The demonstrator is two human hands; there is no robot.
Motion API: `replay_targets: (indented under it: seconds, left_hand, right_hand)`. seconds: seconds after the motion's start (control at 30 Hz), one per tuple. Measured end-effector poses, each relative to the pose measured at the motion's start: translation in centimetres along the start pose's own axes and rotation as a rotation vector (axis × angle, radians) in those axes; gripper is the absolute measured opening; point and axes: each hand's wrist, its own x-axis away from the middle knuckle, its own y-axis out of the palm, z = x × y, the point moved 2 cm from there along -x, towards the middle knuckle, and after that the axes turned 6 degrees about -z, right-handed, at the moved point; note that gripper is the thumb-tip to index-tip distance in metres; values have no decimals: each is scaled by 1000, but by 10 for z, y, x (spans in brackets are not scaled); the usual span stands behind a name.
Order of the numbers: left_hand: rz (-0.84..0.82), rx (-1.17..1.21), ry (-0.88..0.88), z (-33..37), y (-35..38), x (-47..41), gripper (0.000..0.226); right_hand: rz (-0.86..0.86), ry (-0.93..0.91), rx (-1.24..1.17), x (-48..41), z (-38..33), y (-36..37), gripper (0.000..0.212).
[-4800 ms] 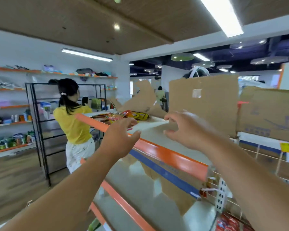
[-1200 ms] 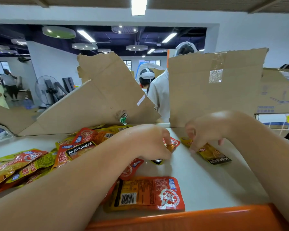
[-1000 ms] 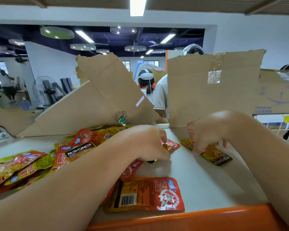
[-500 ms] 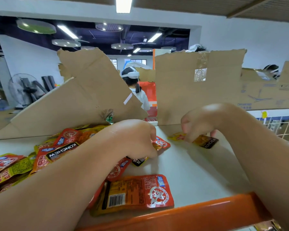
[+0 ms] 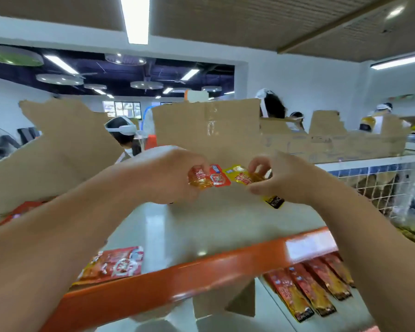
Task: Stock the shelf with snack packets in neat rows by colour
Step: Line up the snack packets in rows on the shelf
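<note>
My left hand grips a small red snack packet, lifted above the white top shelf. My right hand pinches a yellow snack packet whose black end hangs below the palm. The two packets are side by side and almost touch. A larger red packet lies flat near the shelf's orange front rail. More red packets show at the far left, mostly hidden by my left arm. The frame is blurred by motion.
Torn cardboard sheets stand along the back of the shelf. On the lower shelf at right lies a row of long red packets. A white wire rack is at right. People with headsets stand behind the cardboard.
Both hands have risen off the shelf with their packets and come closer together. The view has swung right, so the packet pile has slid to the left edge.
</note>
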Motion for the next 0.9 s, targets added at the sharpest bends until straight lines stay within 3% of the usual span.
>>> replay_targets:
  seconds: [0.3,0.43,0.53,0.9]
  left_hand:
    - [205,356,175,208,41,-43,50]
    - [209,583,166,293,73,-47,60]
    - [149,688,166,342,97,-39,56]
    - [130,805,56,419,188,-47,48]
  right_hand:
    - [198,174,-16,154,138,-81,26]
    - [286,266,50,221,202,-104,35]
    - [299,304,64,263,240,-108,32]
    - [282,385,-19,302,338,-79,28]
